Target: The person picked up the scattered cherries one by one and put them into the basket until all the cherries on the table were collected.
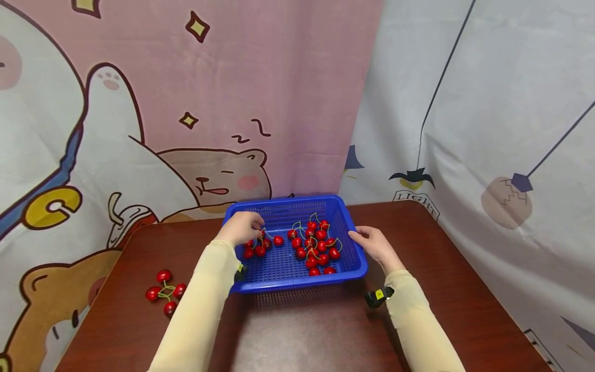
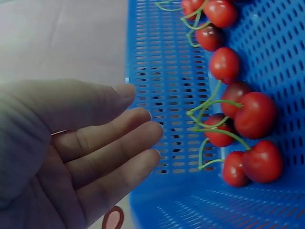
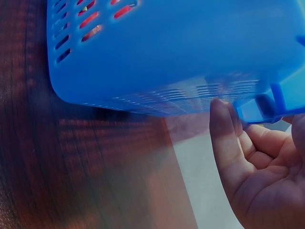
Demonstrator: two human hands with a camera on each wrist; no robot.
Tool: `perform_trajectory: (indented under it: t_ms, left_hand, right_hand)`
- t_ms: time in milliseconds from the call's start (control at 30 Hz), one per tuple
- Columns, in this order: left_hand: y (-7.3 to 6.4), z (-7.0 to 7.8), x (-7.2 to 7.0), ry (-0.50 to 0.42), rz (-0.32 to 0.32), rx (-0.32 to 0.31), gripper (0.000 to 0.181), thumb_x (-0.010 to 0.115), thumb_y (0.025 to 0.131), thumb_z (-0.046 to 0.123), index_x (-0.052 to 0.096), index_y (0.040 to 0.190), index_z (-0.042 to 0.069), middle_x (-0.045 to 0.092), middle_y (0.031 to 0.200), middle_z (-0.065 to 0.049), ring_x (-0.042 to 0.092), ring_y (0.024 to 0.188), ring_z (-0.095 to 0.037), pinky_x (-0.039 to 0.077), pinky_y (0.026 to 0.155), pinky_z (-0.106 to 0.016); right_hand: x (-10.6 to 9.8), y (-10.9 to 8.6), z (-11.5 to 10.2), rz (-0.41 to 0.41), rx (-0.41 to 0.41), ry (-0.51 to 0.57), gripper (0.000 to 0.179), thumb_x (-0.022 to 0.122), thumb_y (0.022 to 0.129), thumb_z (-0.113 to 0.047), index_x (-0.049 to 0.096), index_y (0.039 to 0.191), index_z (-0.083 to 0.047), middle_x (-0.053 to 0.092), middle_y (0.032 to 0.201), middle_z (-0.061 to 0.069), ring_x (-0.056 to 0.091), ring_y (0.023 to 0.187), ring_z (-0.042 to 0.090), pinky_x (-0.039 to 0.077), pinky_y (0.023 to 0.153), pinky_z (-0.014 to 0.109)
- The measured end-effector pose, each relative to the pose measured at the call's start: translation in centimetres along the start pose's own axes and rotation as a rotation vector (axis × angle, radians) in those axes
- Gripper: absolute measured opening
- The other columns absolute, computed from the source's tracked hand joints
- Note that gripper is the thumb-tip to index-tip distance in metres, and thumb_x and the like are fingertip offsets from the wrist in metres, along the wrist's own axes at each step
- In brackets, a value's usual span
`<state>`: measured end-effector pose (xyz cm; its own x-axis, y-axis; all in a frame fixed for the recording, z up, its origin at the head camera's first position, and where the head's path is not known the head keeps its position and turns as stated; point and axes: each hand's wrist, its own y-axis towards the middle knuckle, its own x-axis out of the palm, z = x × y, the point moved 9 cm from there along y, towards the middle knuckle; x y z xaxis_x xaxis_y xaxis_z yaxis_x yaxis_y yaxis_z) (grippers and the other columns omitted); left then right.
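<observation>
A blue plastic basket with slotted walls stands on the table, holding red cherries with green stems. One group of cherries lies toward its right side; a smaller group is at the left end. Over that left end hovers my left hand. Its fingers are loosely bent, with nothing between thumb and fingers in the left wrist view. My right hand grips the basket's right rim, some fingers below the lip in the right wrist view.
Several more cherries with stems lie on the brown wooden table, left of the basket and beside my left forearm. A curtain with cartoon animals hangs behind the table and along its sides.
</observation>
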<state>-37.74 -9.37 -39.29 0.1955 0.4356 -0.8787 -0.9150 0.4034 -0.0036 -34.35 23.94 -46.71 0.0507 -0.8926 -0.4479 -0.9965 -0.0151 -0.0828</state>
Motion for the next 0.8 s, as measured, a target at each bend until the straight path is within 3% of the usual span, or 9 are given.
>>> perform_trajectory:
  t_ms: [200, 567, 800]
  left_hand:
    - [-1.2, 0.1, -1.8, -0.037, 0.095, 0.037, 0.025, 0.072, 0.086, 0.006, 0.071, 0.111, -0.001, 0.072, 0.103, -0.014, 0.067, 0.097, -0.029, 0.052, 0.086, -0.045]
    - [-4.6, -0.8, -4.7, -0.166, 0.211, 0.003, 0.032, 0.071, 0.091, 0.016, 0.068, 0.12, 0.001, 0.07, 0.112, -0.016, 0.066, 0.1, -0.032, 0.052, 0.086, -0.049]
    - [-6.9, -1.8, -6.5, -0.18, 0.268, -0.008, 0.039, 0.07, 0.093, 0.022, 0.064, 0.126, 0.002, 0.068, 0.12, -0.018, 0.065, 0.107, -0.034, 0.051, 0.088, -0.051]
  right_hand:
    - [0.0, 0.1, 0.0, -0.005, 0.003, -0.005, 0.047, 0.061, 0.099, -0.031, 0.059, 0.127, 0.007, 0.069, 0.104, 0.02, 0.069, 0.079, 0.023, 0.058, 0.073, 0.037]
    - [0.0, 0.1, -0.1, -0.004, -0.027, -0.013, 0.046, 0.061, 0.099, -0.029, 0.059, 0.125, 0.008, 0.069, 0.103, 0.02, 0.069, 0.078, 0.022, 0.058, 0.073, 0.036]
    - [0.0, 0.1, -0.1, 0.002, -0.022, -0.013, 0.043, 0.061, 0.099, -0.027, 0.061, 0.124, 0.008, 0.069, 0.102, 0.02, 0.069, 0.078, 0.022, 0.058, 0.072, 0.037]
